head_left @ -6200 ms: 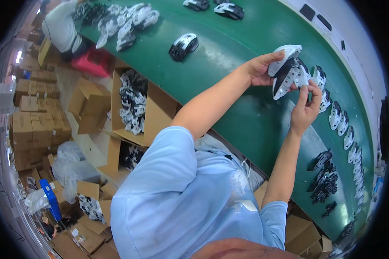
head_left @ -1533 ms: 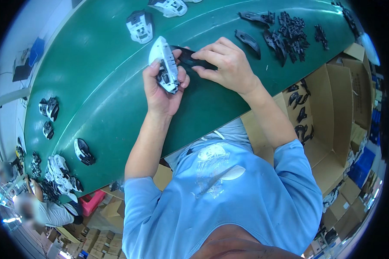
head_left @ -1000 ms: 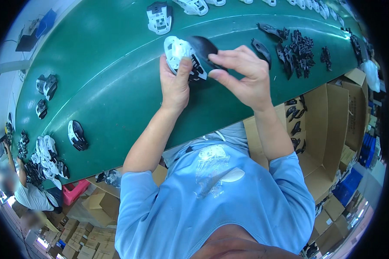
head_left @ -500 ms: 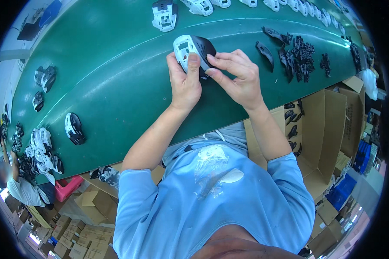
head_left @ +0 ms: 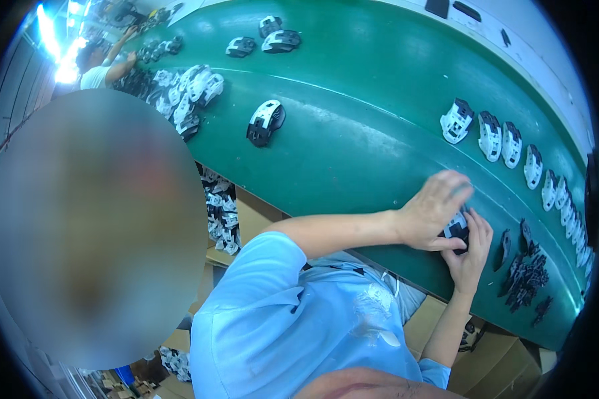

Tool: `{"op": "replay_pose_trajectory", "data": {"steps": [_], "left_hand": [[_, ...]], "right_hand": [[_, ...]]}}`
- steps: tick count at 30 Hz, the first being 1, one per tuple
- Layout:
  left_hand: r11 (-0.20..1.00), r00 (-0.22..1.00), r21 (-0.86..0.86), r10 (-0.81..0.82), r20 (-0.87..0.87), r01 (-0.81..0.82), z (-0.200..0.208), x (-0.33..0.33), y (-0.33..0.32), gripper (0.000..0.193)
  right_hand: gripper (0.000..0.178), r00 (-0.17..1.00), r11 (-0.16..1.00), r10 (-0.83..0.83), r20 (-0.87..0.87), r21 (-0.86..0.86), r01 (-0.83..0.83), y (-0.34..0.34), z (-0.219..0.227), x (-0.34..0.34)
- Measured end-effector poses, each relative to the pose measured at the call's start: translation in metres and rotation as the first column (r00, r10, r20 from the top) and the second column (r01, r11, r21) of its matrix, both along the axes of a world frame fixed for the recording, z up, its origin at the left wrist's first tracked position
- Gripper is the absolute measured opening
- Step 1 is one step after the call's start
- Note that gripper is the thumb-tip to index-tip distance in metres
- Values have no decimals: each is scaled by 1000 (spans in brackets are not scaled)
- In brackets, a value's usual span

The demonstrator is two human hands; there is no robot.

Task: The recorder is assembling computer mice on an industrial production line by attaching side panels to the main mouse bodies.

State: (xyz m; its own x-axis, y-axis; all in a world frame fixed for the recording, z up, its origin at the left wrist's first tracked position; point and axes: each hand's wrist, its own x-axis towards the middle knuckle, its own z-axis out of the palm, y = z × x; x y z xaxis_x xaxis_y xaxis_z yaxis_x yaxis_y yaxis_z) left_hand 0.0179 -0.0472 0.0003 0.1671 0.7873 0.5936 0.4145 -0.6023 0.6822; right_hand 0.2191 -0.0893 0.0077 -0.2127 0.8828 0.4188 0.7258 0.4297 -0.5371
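Note:
Over the near part of the green table, a black-and-white plastic shell (head_left: pixel 455 229), shaped like a computer mouse cover, sits between my hands and is partly hidden by them. My right hand (head_left: pixel 471 251) is closed on it, fingers along its right side. Above and left of the shell is my left hand (head_left: pixel 434 207), its thumb against the lower edge. The left fingers are smeared by motion, so their grip is unclear. Right of my hands lie a pile of small black plastic parts (head_left: pixel 526 282) and a separate curved black part (head_left: pixel 503 249).
A row of similar shells (head_left: pixel 511 144) curves along the right side. One shell (head_left: pixel 266 123) lies left of centre, with a heap of white and black parts (head_left: pixel 186 90) beyond. Cardboard boxes (head_left: pixel 496 362) stand below the table edge. A blurred round shape (head_left: pixel 96 229) blocks the left; another person (head_left: pixel 103 70) works behind it.
The view has swung left, so my hands and the table appear farther right. My left hand has shifted from gripping the shell's left side to a blurred position over it.

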Motion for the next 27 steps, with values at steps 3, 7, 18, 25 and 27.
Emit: {"op": "replay_pose_trajectory", "data": {"steps": [3, 7, 18, 25, 27], "left_hand": [[918, 888, 86, -346, -304, 387, -30, 21, 20, 63], [888, 861, 142, -369, -349, 438, -34, 39, 36, 55], [860, 810, 110, -417, -413, 499, -13, 18, 69, 44], [845, 514, 490, 524, -679, -214, 11, -151, 181, 61], [897, 552, 394, 435, -711, -199, 13, -123, 196, 69]], "right_hand": [[75, 982, 989, -30, 187, -139, 56, -4, -5, 8], [73, 975, 963, -214, 62, -155, 221, -32, -16, 2], [71, 983, 990, -104, -154, -112, 87, -26, -14, 10], [16, 880, 889, -448, -158, 21, 457, -50, 37, 128], [17, 827, 824, -562, -12, 80, 561, -38, 29, 179]]}}
